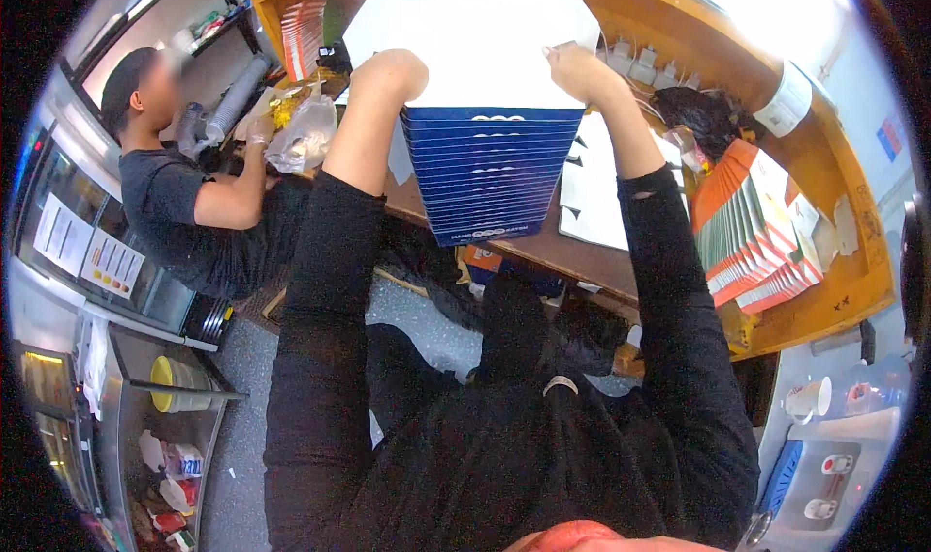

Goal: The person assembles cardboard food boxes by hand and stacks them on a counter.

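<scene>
In front of me stands a tall nested stack of blue cardboard cartons [490, 179] with white line-like rims. The topmost carton [485, 29] shows its bright white inner side, with flaps spread at the far end. My left hand [393, 72] is bent inward at its left side; the fingers are hidden in the glare and behind the wrist. At the right side, my right hand [579, 72] has its fingers curled against the white panel, closed on its edge. The stack rests near the front edge of a brown table [601, 271].
Right of the stack lie white cards [593, 189] and stacked orange-and-white cartons [761, 232] inside a yellow wooden surround [858, 271]. Chargers [645, 65] line the back. At left a person [184, 174] handles a clear plastic bag [303, 137]. A metal shelf [116, 378] stands lower left.
</scene>
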Tool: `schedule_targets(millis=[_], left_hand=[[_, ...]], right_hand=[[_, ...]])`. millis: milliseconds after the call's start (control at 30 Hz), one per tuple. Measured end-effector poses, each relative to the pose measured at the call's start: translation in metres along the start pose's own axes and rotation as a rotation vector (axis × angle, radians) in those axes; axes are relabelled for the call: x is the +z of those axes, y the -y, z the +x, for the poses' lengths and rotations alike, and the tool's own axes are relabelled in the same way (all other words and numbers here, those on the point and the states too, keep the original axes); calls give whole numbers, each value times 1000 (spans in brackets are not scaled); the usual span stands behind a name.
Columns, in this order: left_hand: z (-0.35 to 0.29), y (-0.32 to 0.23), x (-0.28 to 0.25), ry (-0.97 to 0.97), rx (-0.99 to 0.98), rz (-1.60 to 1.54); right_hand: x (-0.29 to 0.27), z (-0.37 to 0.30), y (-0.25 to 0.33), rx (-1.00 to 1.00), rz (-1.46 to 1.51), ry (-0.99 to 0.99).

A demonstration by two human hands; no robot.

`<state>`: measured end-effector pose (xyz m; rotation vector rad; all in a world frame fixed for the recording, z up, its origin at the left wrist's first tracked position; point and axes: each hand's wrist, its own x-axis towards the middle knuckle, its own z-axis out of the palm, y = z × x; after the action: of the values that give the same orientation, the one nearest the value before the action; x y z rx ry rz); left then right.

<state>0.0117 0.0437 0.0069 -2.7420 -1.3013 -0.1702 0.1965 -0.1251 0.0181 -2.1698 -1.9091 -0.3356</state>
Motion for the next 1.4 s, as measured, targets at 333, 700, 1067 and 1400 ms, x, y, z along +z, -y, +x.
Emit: schedule_targets(millis=[333, 700, 1067, 1400], left_hand=[[-6, 13, 2, -89, 401, 362], [2, 21, 7, -82, 332, 150], [-142, -97, -35, -1061, 219, -1018], [-101, -278, 115, 355, 566, -1064]], right_hand=[[9, -51, -5, 484, 1080, -28], [148, -225, -171, 1065, -38, 187], [141, -229, -150, 1320, -77, 129], [157, -236, -164, 1152, 54, -367]])
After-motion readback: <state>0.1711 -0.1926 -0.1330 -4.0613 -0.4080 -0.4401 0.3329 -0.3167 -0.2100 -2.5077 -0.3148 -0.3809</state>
